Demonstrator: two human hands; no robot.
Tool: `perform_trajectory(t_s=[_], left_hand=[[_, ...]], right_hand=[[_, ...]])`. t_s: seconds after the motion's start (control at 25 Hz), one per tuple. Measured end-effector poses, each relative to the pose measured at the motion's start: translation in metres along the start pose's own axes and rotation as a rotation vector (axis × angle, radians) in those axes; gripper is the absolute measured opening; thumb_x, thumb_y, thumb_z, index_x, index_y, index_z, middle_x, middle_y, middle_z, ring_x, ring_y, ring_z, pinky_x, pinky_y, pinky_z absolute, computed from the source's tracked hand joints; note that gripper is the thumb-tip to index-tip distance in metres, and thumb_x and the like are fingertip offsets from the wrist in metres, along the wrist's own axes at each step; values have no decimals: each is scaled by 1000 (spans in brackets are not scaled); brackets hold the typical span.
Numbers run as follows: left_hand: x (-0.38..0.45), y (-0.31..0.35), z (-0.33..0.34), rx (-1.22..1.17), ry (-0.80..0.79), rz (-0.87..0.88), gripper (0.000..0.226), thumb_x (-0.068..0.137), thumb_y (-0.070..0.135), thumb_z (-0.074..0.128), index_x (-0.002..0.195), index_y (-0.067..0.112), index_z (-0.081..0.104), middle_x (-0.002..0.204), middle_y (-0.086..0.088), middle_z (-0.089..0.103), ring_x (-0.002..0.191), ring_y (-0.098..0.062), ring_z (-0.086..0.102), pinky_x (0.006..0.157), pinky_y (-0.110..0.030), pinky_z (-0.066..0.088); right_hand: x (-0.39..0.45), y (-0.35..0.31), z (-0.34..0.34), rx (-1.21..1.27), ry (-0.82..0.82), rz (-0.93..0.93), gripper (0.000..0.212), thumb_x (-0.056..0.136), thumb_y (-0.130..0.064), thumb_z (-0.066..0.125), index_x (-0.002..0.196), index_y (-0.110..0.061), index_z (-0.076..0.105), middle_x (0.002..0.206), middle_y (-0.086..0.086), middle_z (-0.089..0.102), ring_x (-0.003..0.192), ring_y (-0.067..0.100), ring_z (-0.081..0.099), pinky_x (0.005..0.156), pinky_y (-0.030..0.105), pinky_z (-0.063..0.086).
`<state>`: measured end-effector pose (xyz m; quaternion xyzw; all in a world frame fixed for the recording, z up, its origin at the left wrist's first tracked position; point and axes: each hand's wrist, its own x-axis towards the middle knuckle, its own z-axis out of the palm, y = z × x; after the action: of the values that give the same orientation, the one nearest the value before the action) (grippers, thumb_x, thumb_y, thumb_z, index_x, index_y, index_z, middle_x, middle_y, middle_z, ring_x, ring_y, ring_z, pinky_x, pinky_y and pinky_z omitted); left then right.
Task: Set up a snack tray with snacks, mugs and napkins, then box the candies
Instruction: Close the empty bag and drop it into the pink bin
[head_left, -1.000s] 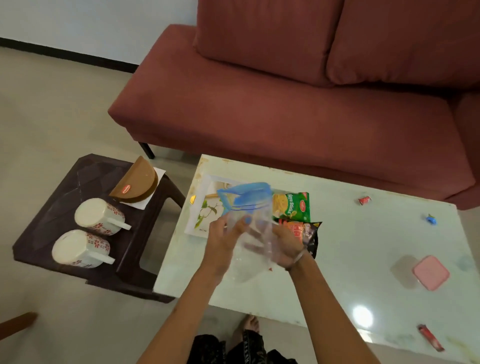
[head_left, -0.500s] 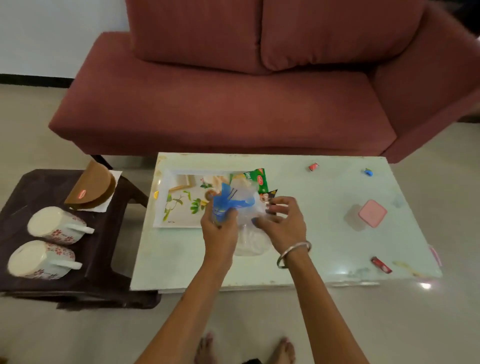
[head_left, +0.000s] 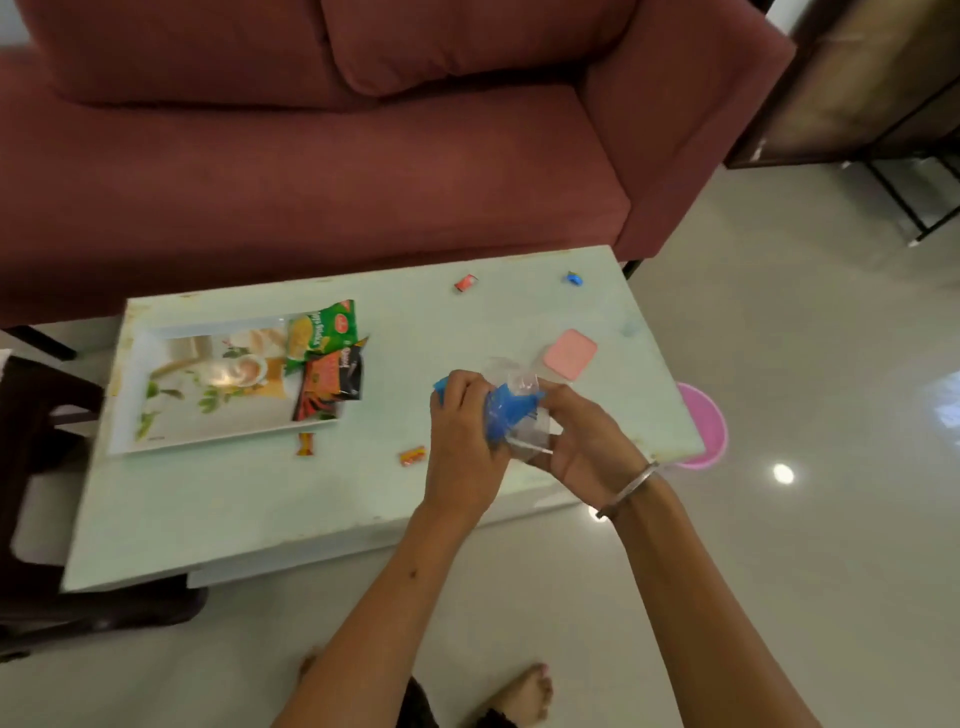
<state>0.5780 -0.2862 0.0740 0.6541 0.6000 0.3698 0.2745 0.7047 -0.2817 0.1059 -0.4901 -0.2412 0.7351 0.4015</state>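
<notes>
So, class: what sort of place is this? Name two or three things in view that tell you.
Most likely a home living room: a maroon sofa behind a low coffee table, a snack tray on it, and a glossy tiled floor.

We see a pale green desk (head_left: 249, 499) before a maroon sofa. A printed white tray (head_left: 208, 436) lies on its left part, just beside the desk's left edge. A red candy (head_left: 466, 283) and a blue candy (head_left: 573, 279) lie near the far edge, well apart. A pink square lid (head_left: 570, 353) rests toward the right side. Two orange-wrapped candies (head_left: 305, 444) (head_left: 412, 457) lie just in front of the tray, nearer the middle of the desk.
</notes>
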Motion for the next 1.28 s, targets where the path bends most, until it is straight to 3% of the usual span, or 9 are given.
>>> perform_trajectory(t_s=[0.16,0.4,0.64,0.76,0.88,1.0,1.08,1.16,1.28], left_hand=[[1,24,61,246,-164,127,35,66,-5,59,100,0,52,108,-15,50,100,-27,41,87,-35,42],[44,42,109,-286,-446,-219,52,56,17,73,101,19,47,98,11,55,88,-5,56,76,-15,45],[113,61,192,-661,-554,-433,85,63,0,79,126,43,42,128,29,44,104,6,58,80,-17,51],[143,72,251,-580,-620,-517,58,66,-6,75,100,39,62,106,10,60,91,-11,64,72,-18,55],[159,87,319,-310,-572,-438,38,66,-4,73,81,30,66,87,12,66,85,-13,63,63,-9,50],[159,86,384,-164,-626,-431,33,75,4,70,104,18,63,105,4,63,95,-13,58,73,-15,44],[159,78,414,-137,-619,-464,31,82,5,63,110,17,60,113,4,61,96,-13,58,74,-17,42],[162,72,436,-141,-586,-480,26,84,4,58,105,18,61,111,7,63,88,-6,60,66,-6,42],[170,60,467,-156,-533,-501,24,83,1,56,93,22,62,99,12,64,83,10,57,61,3,40]], right_hand=[[-6,-10,-64,-190,0,-33,41,79,-5,67,118,-11,59,107,6,64,98,23,64,79,32,58],[17,-33,-147,-222,168,-68,27,77,10,64,101,-1,66,97,12,64,71,19,69,61,29,58],[56,-89,-243,-363,343,-134,12,74,4,71,83,-3,70,87,13,68,54,15,67,46,22,52],[75,-97,-287,-425,509,-155,14,70,10,70,70,-1,63,82,10,68,46,11,63,40,23,51],[93,-84,-334,-414,758,-83,32,67,18,64,58,-12,57,70,4,63,37,10,60,37,24,52],[117,-63,-388,-435,977,-16,30,70,17,55,63,-12,63,73,11,65,45,20,63,39,26,53],[138,-51,-423,-448,1074,22,30,72,17,50,71,-6,69,79,14,68,61,31,67,59,41,59],[162,-40,-458,-559,1085,44,29,73,16,49,80,1,73,94,16,72,83,36,67,80,43,55],[202,-15,-507,-802,967,107,30,79,11,49,91,-1,74,114,14,68,101,32,65,87,31,47]])
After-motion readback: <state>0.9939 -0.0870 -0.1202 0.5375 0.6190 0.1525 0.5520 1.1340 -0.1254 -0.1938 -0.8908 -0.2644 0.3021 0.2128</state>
